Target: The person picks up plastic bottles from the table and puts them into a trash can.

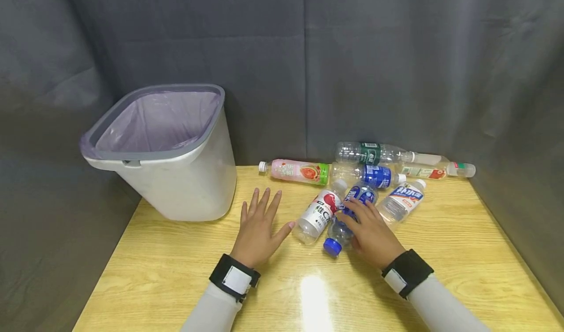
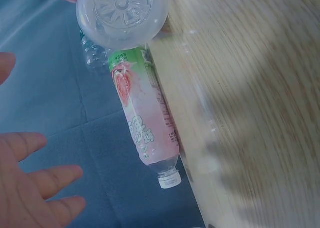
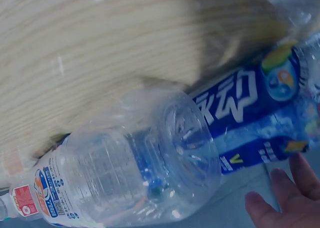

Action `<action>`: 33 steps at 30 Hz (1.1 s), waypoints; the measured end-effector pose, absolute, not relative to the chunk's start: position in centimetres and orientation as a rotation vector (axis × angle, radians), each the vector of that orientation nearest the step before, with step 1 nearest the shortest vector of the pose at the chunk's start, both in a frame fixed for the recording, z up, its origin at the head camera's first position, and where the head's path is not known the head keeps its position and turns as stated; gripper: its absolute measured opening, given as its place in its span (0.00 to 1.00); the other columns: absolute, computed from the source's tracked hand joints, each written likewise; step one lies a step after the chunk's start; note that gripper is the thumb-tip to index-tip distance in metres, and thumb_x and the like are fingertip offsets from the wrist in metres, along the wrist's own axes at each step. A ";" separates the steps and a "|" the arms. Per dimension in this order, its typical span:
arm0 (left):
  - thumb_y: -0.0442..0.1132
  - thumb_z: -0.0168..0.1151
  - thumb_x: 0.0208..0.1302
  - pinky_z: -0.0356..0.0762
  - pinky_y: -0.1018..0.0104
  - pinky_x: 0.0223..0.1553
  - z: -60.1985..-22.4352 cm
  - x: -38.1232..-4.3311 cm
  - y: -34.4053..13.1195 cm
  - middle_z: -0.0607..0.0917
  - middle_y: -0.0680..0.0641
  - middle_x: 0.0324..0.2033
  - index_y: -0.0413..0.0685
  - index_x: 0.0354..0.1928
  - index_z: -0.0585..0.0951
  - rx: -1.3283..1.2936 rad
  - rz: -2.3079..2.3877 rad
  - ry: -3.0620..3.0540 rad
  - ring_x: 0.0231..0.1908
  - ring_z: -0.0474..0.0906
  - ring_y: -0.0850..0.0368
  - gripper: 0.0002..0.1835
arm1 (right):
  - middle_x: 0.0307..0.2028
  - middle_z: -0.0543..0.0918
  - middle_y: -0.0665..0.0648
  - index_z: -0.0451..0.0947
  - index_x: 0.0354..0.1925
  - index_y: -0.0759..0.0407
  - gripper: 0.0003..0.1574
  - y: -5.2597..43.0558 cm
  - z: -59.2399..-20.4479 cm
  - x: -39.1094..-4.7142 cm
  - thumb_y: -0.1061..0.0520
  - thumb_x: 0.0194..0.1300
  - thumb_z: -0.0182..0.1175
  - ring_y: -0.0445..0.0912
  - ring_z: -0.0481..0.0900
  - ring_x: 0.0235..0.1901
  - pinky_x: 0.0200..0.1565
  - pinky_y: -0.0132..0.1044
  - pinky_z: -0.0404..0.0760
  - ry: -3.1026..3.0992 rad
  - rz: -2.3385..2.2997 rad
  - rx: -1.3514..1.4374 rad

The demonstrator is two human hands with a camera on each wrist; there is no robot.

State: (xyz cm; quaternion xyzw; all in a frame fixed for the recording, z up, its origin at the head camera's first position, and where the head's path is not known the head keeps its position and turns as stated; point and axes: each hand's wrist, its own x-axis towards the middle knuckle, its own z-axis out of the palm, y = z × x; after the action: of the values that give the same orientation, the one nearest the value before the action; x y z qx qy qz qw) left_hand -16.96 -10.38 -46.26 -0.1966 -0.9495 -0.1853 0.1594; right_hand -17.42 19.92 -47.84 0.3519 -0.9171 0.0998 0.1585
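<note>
Blue-capped bottle lies on the worktop under the right hand, whose fingers extend loosely without a grip, while the left hand, empty with fingers fanned, is just beside the white-labelled bottle.

I can't see down to the floor of the bin, at left. The right hand covers part of the blue-capped bottle. The left wrist view's left edge crops the left hand; small print on the front bottle, lower left in the right wrist view, blurs.
</note>
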 end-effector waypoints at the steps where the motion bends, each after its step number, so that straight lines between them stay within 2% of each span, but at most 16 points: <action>1: 0.68 0.45 0.65 0.40 0.35 0.62 -46.3 -17.0 -10.4 0.55 0.40 0.69 0.55 0.72 0.53 -0.562 -0.531 -2.713 0.69 0.37 0.43 0.41 | 0.62 0.63 0.67 0.68 0.62 0.56 0.45 20.0 -48.0 -17.4 0.65 0.42 0.67 0.61 0.54 0.64 0.63 0.62 0.50 -2.622 0.270 1.014; 5: 0.70 0.43 0.65 0.42 0.34 0.62 -46.3 -17.3 -10.6 0.55 0.40 0.69 0.55 0.72 0.53 -0.552 -0.512 -2.712 0.69 0.37 0.43 0.41 | 0.64 0.61 0.67 0.63 0.66 0.55 0.51 20.0 -48.5 -17.6 0.62 0.43 0.70 0.61 0.51 0.66 0.63 0.60 0.49 -2.646 0.240 1.032; 10: 0.68 0.46 0.64 0.42 0.34 0.62 -46.0 -17.4 -11.0 0.56 0.40 0.69 0.54 0.72 0.54 -0.541 -0.526 -2.718 0.69 0.37 0.43 0.42 | 0.66 0.58 0.66 0.60 0.68 0.54 0.54 19.7 -49.0 -17.9 0.60 0.43 0.72 0.61 0.48 0.67 0.64 0.59 0.48 -2.672 0.235 1.040; 20: 0.66 0.51 0.63 0.43 0.35 0.62 -46.0 -17.1 -11.0 0.57 0.40 0.68 0.53 0.72 0.55 -0.561 -0.545 -2.715 0.69 0.38 0.43 0.42 | 0.65 0.62 0.62 0.61 0.67 0.53 0.53 19.6 -49.9 -17.8 0.55 0.45 0.74 0.60 0.47 0.67 0.64 0.60 0.48 -2.626 0.223 1.071; 27: 0.64 0.53 0.63 0.42 0.36 0.63 -45.9 -17.0 -10.7 0.57 0.40 0.68 0.52 0.72 0.55 -0.583 -0.572 -2.704 0.69 0.35 0.46 0.41 | 0.63 0.64 0.62 0.63 0.66 0.55 0.50 19.7 -48.9 -17.6 0.54 0.45 0.72 0.60 0.51 0.66 0.63 0.59 0.50 -2.579 0.276 1.060; 33: 0.61 0.57 0.61 0.42 0.37 0.63 -46.0 -17.1 -10.6 0.56 0.41 0.69 0.54 0.72 0.54 -0.618 -0.586 -2.690 0.69 0.34 0.47 0.42 | 0.63 0.63 0.64 0.63 0.65 0.55 0.51 20.0 -47.7 -17.3 0.52 0.44 0.72 0.60 0.53 0.65 0.63 0.59 0.50 -2.570 0.320 0.998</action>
State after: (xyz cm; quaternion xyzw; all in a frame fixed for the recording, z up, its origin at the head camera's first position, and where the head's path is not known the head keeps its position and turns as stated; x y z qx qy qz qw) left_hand -17.12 -10.59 -46.01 -0.2161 -0.9413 -0.2049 0.1592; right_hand -17.25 20.04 -47.68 0.3536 -0.9105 0.1134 0.1820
